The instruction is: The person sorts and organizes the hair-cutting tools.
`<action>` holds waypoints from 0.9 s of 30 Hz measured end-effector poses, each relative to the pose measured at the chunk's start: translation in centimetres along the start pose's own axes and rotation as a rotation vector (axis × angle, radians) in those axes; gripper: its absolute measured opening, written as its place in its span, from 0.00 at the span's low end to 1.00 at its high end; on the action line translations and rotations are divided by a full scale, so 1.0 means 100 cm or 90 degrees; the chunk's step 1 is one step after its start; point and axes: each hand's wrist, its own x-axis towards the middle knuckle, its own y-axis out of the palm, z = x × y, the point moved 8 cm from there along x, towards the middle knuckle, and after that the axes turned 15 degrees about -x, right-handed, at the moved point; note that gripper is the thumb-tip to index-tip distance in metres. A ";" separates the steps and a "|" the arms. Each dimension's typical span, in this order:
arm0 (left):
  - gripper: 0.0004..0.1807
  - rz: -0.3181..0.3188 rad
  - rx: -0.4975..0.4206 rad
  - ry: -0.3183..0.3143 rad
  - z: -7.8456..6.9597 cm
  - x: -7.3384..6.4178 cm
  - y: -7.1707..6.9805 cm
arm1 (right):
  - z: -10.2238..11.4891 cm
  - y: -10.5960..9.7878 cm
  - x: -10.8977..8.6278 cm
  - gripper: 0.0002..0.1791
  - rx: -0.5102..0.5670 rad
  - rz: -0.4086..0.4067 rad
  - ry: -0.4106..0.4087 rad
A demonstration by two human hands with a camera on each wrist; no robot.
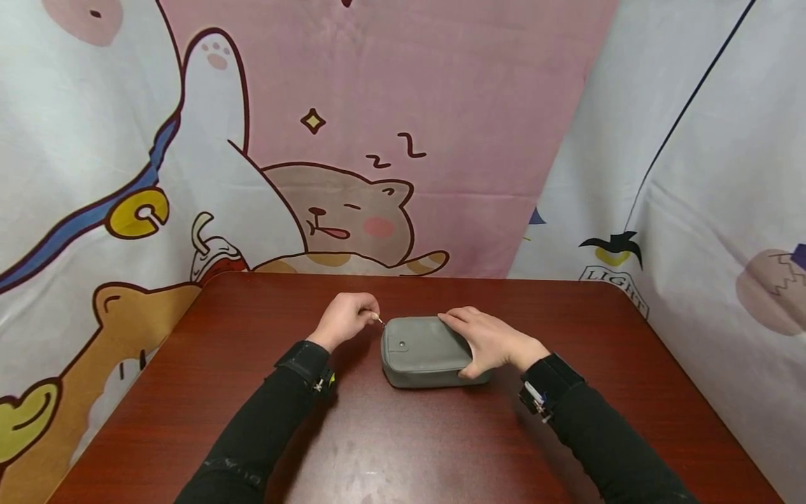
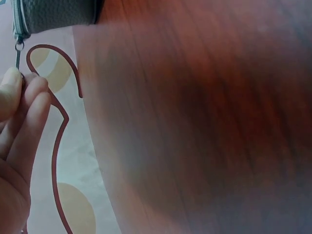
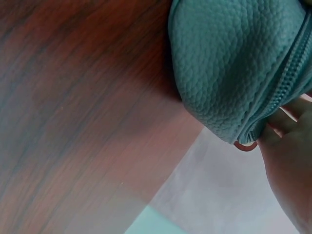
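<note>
A grey-green zippered pouch (image 1: 425, 346) of pebbled leather lies on the table, with a small snap on its top. My left hand (image 1: 346, 319) is at its left end, thumb and finger pinching the metal zipper pull (image 2: 18, 59). The pull stretches out from the end of the zipper. Over the right end of the pouch, my right hand (image 1: 488, 339) grips it, thumb on the near side and fingers across the top to the far side. In the right wrist view the zipper (image 3: 282, 85) runs along the pouch's side close to the fingers.
The reddish-brown wooden table (image 1: 378, 441) spreads around the pouch. Behind it hangs a cartoon-printed cloth (image 1: 441, 105), with a whitish cloth (image 1: 711, 175) on the right. Both wrists wear dark straps with small devices.
</note>
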 end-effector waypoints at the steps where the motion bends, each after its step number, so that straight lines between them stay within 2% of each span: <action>1: 0.09 0.005 -0.005 0.001 0.000 0.000 0.000 | 0.000 0.000 0.000 0.61 -0.001 0.000 0.000; 10: 0.08 0.044 -0.045 -0.027 0.011 0.001 0.002 | 0.003 0.000 0.000 0.63 -0.024 0.012 0.002; 13: 0.08 0.072 -0.007 -0.015 0.008 0.001 0.001 | 0.005 -0.002 -0.001 0.64 -0.021 0.020 -0.002; 18: 0.08 0.125 0.101 0.062 -0.005 0.003 0.002 | 0.007 -0.003 -0.003 0.63 -0.017 0.025 -0.003; 22: 0.08 0.122 0.128 0.086 -0.009 0.003 0.001 | 0.007 -0.002 -0.004 0.64 -0.017 0.025 -0.010; 27: 0.09 0.084 0.159 0.103 -0.010 0.005 0.002 | 0.004 0.000 -0.005 0.65 -0.026 0.021 -0.012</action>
